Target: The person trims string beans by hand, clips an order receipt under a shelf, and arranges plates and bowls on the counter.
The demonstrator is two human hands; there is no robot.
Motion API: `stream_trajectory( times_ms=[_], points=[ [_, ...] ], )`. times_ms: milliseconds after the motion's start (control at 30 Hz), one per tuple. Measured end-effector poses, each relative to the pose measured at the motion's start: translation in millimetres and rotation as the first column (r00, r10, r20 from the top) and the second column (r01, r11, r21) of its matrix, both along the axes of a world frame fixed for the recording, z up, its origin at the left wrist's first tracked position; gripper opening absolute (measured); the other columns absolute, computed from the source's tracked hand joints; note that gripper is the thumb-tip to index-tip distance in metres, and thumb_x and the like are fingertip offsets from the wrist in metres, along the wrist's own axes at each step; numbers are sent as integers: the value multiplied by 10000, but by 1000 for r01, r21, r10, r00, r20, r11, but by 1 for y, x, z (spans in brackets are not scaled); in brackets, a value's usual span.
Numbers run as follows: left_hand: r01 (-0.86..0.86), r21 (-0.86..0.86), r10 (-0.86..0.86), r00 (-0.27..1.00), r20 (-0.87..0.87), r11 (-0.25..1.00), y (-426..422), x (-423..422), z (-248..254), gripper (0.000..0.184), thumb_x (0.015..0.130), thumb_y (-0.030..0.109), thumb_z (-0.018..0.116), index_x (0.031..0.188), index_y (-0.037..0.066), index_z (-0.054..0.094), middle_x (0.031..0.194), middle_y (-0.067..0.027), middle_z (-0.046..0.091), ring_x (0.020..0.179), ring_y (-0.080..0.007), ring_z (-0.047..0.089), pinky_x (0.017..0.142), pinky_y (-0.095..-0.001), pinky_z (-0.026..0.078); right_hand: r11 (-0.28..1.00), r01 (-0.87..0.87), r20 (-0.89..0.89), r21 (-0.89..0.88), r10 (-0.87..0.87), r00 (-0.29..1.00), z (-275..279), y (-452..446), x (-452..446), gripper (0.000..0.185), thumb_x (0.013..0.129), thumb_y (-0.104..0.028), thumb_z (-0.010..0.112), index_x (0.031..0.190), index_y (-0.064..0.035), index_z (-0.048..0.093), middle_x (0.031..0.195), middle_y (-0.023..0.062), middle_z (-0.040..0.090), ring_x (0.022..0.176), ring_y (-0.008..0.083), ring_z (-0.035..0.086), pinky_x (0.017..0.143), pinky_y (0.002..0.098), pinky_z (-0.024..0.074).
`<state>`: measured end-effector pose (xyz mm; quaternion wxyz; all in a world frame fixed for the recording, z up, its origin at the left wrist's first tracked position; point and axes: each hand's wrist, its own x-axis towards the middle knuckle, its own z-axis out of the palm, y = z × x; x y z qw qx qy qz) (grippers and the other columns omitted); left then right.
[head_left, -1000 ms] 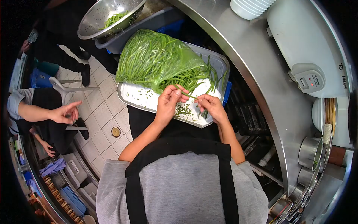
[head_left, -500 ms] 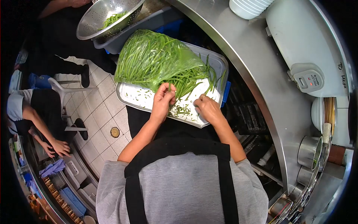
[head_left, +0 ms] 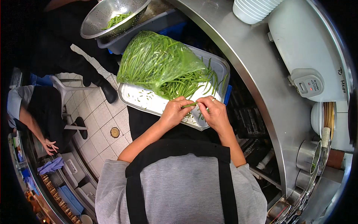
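A green bean [head_left: 189, 105] spans the gap between my two hands, above the front of a metal tray [head_left: 140, 104]. My left hand [head_left: 174, 112] is closed around one end of it. The fingertips of my right hand [head_left: 215, 114] pinch the other end. Beyond them a clear plastic bag [head_left: 156, 59] full of green beans lies on the tray, its mouth toward my hands. Loose green beans [head_left: 182, 85] spill out of it. Small trimmed bits [head_left: 138, 98] are scattered over the tray's white bottom, partly hidden under my hands.
A steel colander [head_left: 112, 18] with some beans sits on a grey tub [head_left: 149, 31] behind the tray. A curved steel counter [head_left: 257, 67] bearing a rice cooker [head_left: 305, 84] and white bowls [head_left: 253, 11] runs along the right. Two other people are at left, near a chair [head_left: 61, 89].
My hands have come together; a bean is now between them. My left hand moved right. At left, one person's legs shifted and the other person's arms moved.
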<state>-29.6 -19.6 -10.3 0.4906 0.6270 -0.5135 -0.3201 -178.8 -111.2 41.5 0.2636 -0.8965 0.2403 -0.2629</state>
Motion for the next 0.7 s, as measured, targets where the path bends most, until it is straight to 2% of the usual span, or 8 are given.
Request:
stream_trajectory(
  times_ms=[100,200,300,333,433,467,567,700],
  points=[
    [34,35,-36,998,52,999,3,-2,4,168,824,114,674,969,29,683,687,-65,552,642,-146,491,602,-285,408,977,9,11,-214,-7,1000,-13,-5,3,70,811,-34,607,877,-19,590,729,105,590,642,231,609,576,328,485],
    [27,22,-27,1000,-3,999,1,-4,8,156,832,120,665,957,27,682,691,-69,563,643,-147,502,596,-288,411,935,125,205,331,-201,958,-37,2,10,31,852,-42,581,867,-20,566,681,52,546,612,148,563,542,305,462],
    [18,4,-17,997,-74,1000,-2,-1,12,156,841,132,657,944,18,680,702,-72,575,652,-145,521,604,-283,417,239,-316,393,918,-441,807,-50,5,14,32,893,-49,544,899,-20,555,683,8,526,613,86,522,549,253,441],
    [22,0,-22,996,-88,1000,-4,-1,12,162,842,142,656,940,14,679,709,-73,581,657,-144,529,608,-279,419,214,-336,398,917,-453,797,-51,5,14,55,914,-55,520,934,-13,551,695,-9,519,620,77,523,559,226,429],
    [84,83,-73,989,-125,993,-5,2,23,182,846,170,652,922,6,677,733,-69,599,670,-133,546,624,-267,424,606,1,288,796,-380,879,-45,7,14,55,887,-40,547,938,-20,553,699,25,534,594,109,524,567,236,440],
    [114,126,-96,985,-140,985,-4,3,26,190,847,179,651,915,3,676,741,-67,606,674,-128,551,630,-263,426,975,191,252,112,-213,944,-37,5,10,99,836,-28,586,929,-32,553,727,86,548,579,202,555,560,302,472],
    [192,176,-156,968,-199,966,-2,12,20,214,848,199,650,888,-10,671,759,-52,627,698,-115,558,633,-268,433,972,137,186,-192,-101,977,-40,-2,6,157,786,-10,606,933,-42,558,771,136,551,631,300,582,582,368,486],
    [195,205,-64,855,-515,959,9,21,27,212,887,236,614,820,43,668,647,32,538,573,-35,446,517,-201,334,958,287,49,-12,-286,957,-59,-34,-13,93,841,-85,578,927,-49,575,809,154,598,711,343,604,626,419,482]
  ],
)
